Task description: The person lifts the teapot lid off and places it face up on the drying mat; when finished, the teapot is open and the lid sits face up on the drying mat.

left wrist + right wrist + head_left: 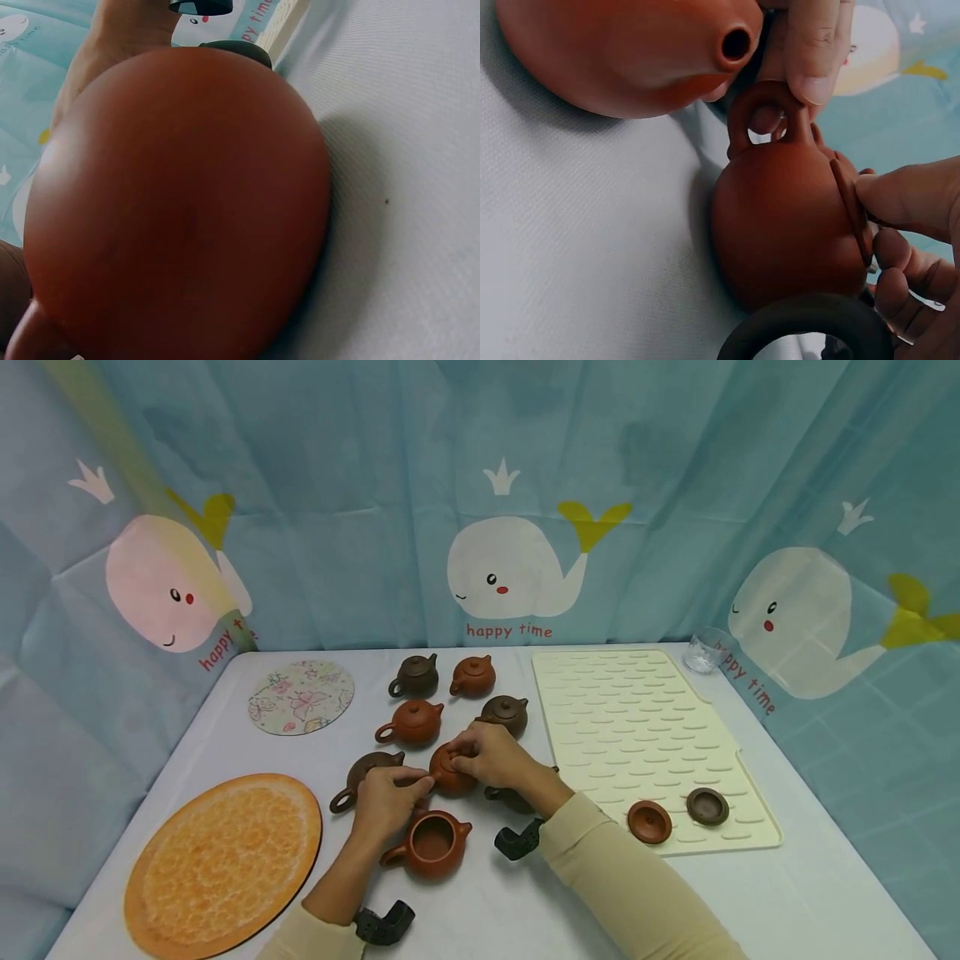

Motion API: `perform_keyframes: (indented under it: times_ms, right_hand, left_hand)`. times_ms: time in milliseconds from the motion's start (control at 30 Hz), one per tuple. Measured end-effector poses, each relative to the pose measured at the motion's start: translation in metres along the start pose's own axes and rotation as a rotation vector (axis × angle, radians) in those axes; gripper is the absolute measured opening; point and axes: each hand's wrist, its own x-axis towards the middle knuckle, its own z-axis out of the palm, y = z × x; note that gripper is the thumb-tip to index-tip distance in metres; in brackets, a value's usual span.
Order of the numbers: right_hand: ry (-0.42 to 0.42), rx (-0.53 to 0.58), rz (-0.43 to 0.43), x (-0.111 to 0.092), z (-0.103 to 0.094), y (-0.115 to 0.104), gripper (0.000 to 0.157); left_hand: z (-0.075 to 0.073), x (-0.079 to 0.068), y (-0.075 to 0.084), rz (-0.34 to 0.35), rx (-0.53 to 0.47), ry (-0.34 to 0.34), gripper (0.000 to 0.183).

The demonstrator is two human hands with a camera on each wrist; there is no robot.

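Observation:
A reddish-brown teapot [452,781] stands between both hands mid-table. My left hand [386,802] pinches its loop handle [761,94]. With thumb and fingers, my right hand [491,756] grips the lid [849,206] by its knob at the teapot's mouth; the lid sits slightly tilted in the right wrist view. Nearer the body, by my left wrist, is a lidless reddish teapot [433,868], whose round body [180,202] fills the left wrist view. A dark teapot [371,767] is beside my left hand, and another [517,799] is partly hidden under my right forearm.
Several lidded teapots stand farther back, among them a dark one [504,714] and a red one [416,722]. On the cream mat [615,718] at right lie a reddish lid [649,810] and a dark lid [707,807]. A glass [705,652] and round orange mat [225,860] flank the table.

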Motion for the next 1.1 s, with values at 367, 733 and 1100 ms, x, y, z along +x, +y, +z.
perform_keyframes:
  times_ms: [367, 733, 1100]
  right_hand:
    - [-0.033, -0.070, -0.010, 0.008, -0.002, -0.005, 0.009]
    - [0.126, 0.072, -0.003, 0.001, -0.001, 0.006, 0.006]
    - [0.152, 0.535, 0.128, -0.007, -0.008, 0.012, 0.007]
  left_hand:
    - [-0.001, 0.000, -0.002, -0.003, -0.019, 0.001, 0.014]
    - [0.000, 0.001, -0.003, 0.022, -0.005, 0.000, 0.015]
    - [0.001, -0.002, -0.001, 0.011, 0.000, 0.007, 0.016]
